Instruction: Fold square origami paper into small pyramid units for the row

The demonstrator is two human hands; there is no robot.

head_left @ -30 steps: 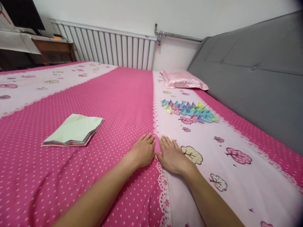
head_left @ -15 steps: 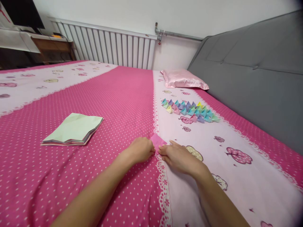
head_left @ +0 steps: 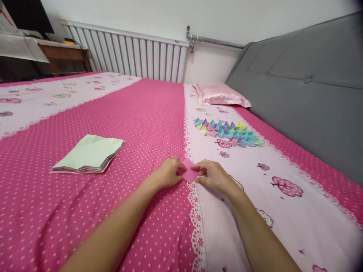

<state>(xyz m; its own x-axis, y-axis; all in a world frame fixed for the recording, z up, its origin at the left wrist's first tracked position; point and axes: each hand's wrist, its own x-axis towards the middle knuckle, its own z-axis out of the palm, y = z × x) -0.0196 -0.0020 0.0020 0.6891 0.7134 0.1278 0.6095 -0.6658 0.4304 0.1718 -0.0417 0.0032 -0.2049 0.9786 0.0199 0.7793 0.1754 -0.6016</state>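
A small folded square of pink paper [head_left: 189, 172] lies, corner toward me, on the lace border of the bed sheet. My left hand [head_left: 169, 173] pinches its left corner between thumb and fingers. At the opposite corner, the fingers of my right hand [head_left: 212, 176] are closed on the paper, with the thumb lower down near its edge. Beyond my right hand stand several small folded paper boats [head_left: 228, 132] in pastel blue, green, purple, pink and yellow, set close together in rows. To the left lies a stack of square paper sheets [head_left: 92, 153], pale green on top.
The bed sheet [head_left: 136, 124] is pink with white dots and has pale printed bands. A pink satin pillow [head_left: 221, 94] rests near the grey padded headboard [head_left: 297, 71]. Behind are a white radiator [head_left: 127, 53] and a desk with a dark monitor [head_left: 28, 15].
Both hands have shifted on the pink paper, which now shows as a whole diamond between them. The right hand's fingers have lifted and curled at its right corner.
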